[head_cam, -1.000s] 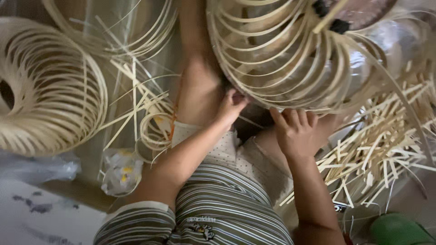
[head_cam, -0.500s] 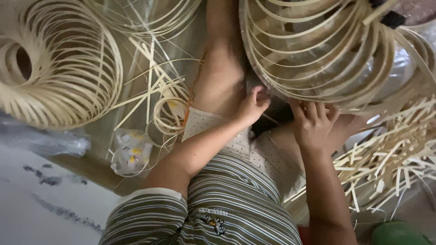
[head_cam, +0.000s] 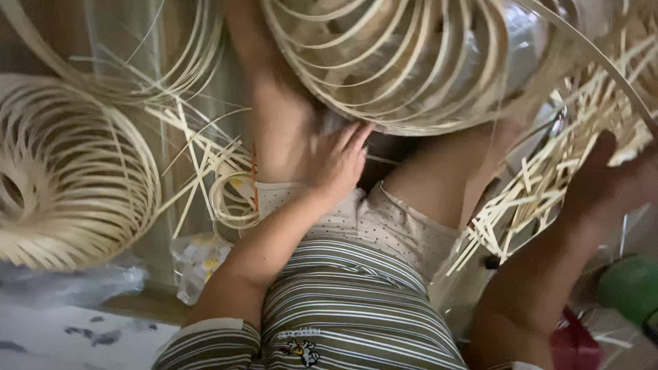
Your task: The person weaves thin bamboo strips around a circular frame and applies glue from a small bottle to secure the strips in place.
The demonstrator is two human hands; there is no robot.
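Note:
A large coil of thin pale bamboo strips (head_cam: 411, 62) lies over my knees at the top middle. My left hand (head_cam: 339, 161) rests flat on my left thigh just under the coil's rim, fingers apart and holding nothing. My right hand (head_cam: 606, 175) is stretched out to the right, blurred, with its fingers among a pile of loose short bamboo strips (head_cam: 541, 185). Whether it grips a strip is not visible. I sit in a striped shirt and dotted shorts.
A second big bamboo coil (head_cam: 68, 178) lies on its side at the left, with a small coil (head_cam: 233, 199) and scattered strips beside my left leg. A crumpled plastic bag (head_cam: 195, 264) sits lower left. A green round object (head_cam: 630, 284) and something red (head_cam: 569, 339) are at the lower right.
My right hand has left the coil's rim and swung out to the right into the loose strips. My left hand has stayed at the coil's lower edge. The camera has moved closer and shifted.

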